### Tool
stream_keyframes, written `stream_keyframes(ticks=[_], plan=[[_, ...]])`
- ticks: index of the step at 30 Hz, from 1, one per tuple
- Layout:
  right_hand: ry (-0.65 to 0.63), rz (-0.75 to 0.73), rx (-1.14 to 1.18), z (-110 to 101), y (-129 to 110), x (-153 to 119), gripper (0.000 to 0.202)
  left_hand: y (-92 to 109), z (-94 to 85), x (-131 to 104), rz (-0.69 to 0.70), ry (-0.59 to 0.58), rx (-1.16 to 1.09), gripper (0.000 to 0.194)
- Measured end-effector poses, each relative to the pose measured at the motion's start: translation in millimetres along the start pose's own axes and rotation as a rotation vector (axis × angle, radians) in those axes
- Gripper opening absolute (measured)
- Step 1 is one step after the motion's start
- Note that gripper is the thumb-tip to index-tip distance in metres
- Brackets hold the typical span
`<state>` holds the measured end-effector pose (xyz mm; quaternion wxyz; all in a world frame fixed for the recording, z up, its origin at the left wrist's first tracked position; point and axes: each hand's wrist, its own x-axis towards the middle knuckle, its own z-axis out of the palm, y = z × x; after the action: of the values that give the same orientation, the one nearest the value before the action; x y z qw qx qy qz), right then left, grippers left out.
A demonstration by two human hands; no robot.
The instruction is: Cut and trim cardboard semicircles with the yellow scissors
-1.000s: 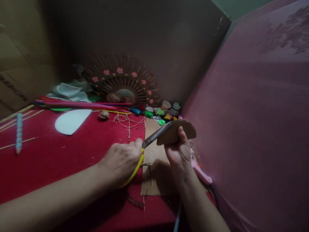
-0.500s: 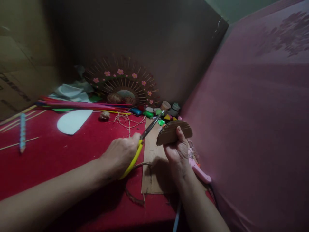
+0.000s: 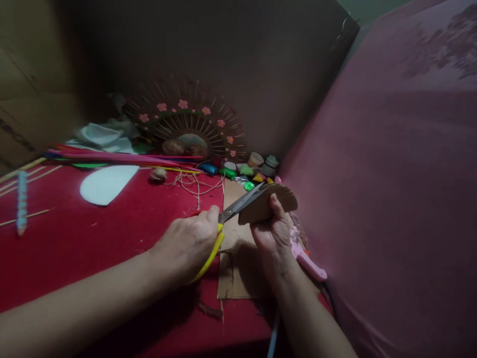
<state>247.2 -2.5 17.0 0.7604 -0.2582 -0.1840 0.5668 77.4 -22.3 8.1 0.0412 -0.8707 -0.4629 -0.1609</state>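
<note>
My left hand is closed round the yellow handles of a pair of scissors. The blades point up and to the right and lie at the upper left edge of a piece of brown cardboard with a rounded top. My right hand pinches that cardboard, thumb on the near face, fingers hidden behind it. Beneath both hands a flat cardboard sheet rests on the red table. Whether the blades are cutting into the edge I cannot tell.
A pink glue gun lies right of my right hand. A white paper shape, a pencil and thin sticks are on the left. Twine, clay packets and a flowered fan stand at the back.
The scissors have moved right with my left hand, and their blades have come up against the cardboard piece. The right hand has stayed nearly in place. The view has shifted slightly.
</note>
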Motion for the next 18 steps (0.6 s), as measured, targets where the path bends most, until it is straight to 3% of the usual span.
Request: stream_keyframes(ticks=[5, 18], plan=[[0.074, 0.035, 0.067, 2.1, 0.7, -1.7, 0.022, -1.4, -0.6, -0.7, 0.022, -0.001, 0.016, 0.015], [0.071, 0.021, 0.018, -0.6, 3.0, 1.1, 0.019, -0.1, -8.3, 0.2, 0.038, -0.114, 0.081, 0.023]])
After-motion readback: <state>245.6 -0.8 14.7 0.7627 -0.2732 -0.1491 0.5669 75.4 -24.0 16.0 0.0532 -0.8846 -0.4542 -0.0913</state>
